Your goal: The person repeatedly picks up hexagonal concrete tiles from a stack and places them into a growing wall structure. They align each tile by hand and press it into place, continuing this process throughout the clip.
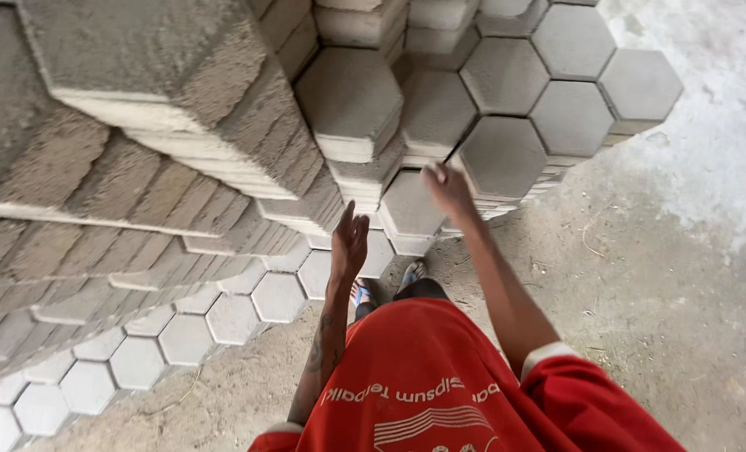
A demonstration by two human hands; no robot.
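My right hand [447, 189] rests open on a hexagonal paver [412, 205] atop a low stack; my left hand [349, 238] hovers open, empty, just beside it. I'd grip opposite edges, lifting straight to spare neighbouring stacks [507, 84].

No packages, signs or screens in view, only white printed lettering and stripes across the red shirt [440, 377] (lower middle of the frame), nothing else labelled
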